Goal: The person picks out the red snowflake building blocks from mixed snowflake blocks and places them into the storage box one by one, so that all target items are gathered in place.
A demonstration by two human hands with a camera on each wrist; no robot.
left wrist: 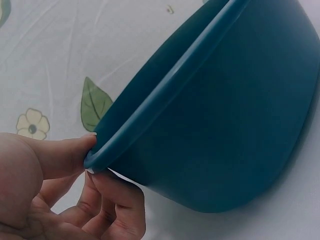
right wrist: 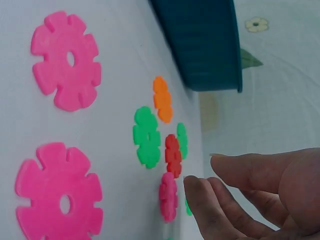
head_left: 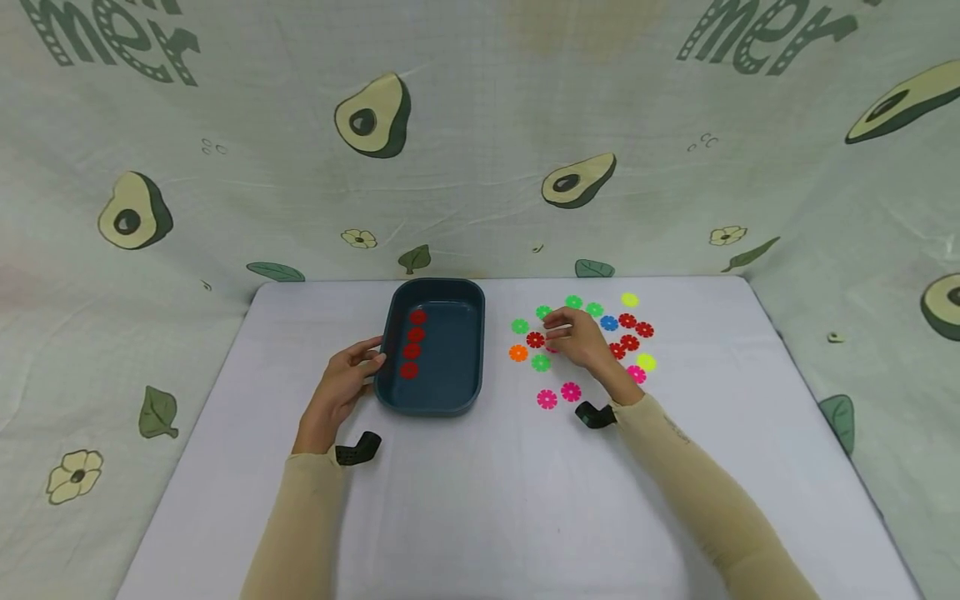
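Note:
My left hand [head_left: 345, 382] pinches the left rim of a dark blue-green tray [head_left: 429, 412] between thumb and fingers. The left wrist view shows the thumb on top of the rim and curled fingers beneath. Inside the tray lies a column of several red flower-shaped discs [head_left: 411, 351]. Over the scattered discs on the right hovers my right hand [head_left: 576, 336], thumb and fingertips apart with nothing between them. Close to its fingertips in the right wrist view are a pink disc [right wrist: 168, 197] and a red disc [right wrist: 173, 156]; a green disc [right wrist: 147, 137] lies slightly farther off.
Around the right hand, the white table [head_left: 480, 508] bears an orange disc [head_left: 518, 353], a blue disc [head_left: 609, 322], yellow discs [head_left: 630, 299] and more red discs [head_left: 628, 342]. Two pink discs [head_left: 571, 392] lie nearer the front. A patterned cloth [head_left: 465, 167] hangs behind.

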